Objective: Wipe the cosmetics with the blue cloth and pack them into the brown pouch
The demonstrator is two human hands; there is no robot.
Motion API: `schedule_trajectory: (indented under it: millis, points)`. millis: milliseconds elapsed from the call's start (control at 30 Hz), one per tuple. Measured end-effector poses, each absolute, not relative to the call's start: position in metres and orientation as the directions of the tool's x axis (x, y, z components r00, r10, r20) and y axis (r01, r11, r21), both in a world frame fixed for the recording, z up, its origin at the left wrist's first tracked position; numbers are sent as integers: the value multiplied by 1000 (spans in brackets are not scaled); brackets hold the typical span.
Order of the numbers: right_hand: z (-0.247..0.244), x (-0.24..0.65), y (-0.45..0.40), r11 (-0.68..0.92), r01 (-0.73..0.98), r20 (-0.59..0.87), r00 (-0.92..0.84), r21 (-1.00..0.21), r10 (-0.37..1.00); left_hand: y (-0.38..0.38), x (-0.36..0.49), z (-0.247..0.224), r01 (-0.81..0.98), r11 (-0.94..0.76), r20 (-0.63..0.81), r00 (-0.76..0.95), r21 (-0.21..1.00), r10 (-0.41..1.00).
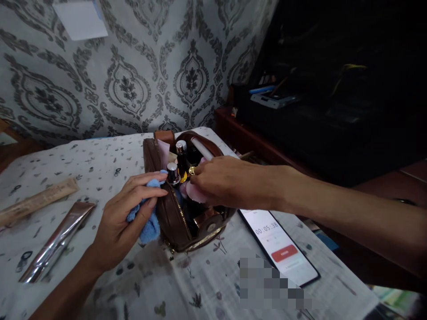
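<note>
A brown zippered toiletry bag [170,209] stands unzipped on the table, packed with bottles and tubes. My left hand [128,213] is closed on a blue cloth [148,229] and rests against the bag's left side, fingertips at its rim. Inside the opening, my right hand [213,178] has its fingers curled round a pink item [196,192], mostly hidden by the hand. Silver-capped bottles [173,172] stand between my hands, and a pale pink tube [163,152] leans at the bag's back left.
Flat on the patterned tablecloth [110,169] at left lie a beige tube [43,200] and a shiny rose-silver tube [58,240]. A phone [283,249] showing a running timer lies right of the bag. Behind is a patterned wall [143,66]; dark furniture [316,133] stands at right.
</note>
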State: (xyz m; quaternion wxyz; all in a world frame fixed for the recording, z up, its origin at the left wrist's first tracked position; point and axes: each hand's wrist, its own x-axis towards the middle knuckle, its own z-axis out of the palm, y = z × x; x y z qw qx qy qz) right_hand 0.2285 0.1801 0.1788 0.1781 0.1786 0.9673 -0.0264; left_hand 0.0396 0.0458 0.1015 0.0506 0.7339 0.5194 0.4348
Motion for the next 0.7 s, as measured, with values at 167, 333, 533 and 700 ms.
schedule_trajectory:
  millis: [167, 333, 533, 700]
  points:
    - [170, 220, 183, 952, 297, -381, -873, 77, 304, 45, 39, 102, 723, -456, 585, 89, 519, 806]
    - [172, 221, 179, 959, 283, -397, -884, -31, 248, 45, 39, 101, 720, -463, 580, 105, 516, 808]
    - [174, 222, 175, 922, 332, -330, -908, -198, 256, 45, 38, 100, 721, -448, 575, 85, 528, 814]
    - [179, 222, 186, 905, 358, -207, -927, -231, 314, 45, 38, 100, 724, -441, 569, 81, 530, 818]
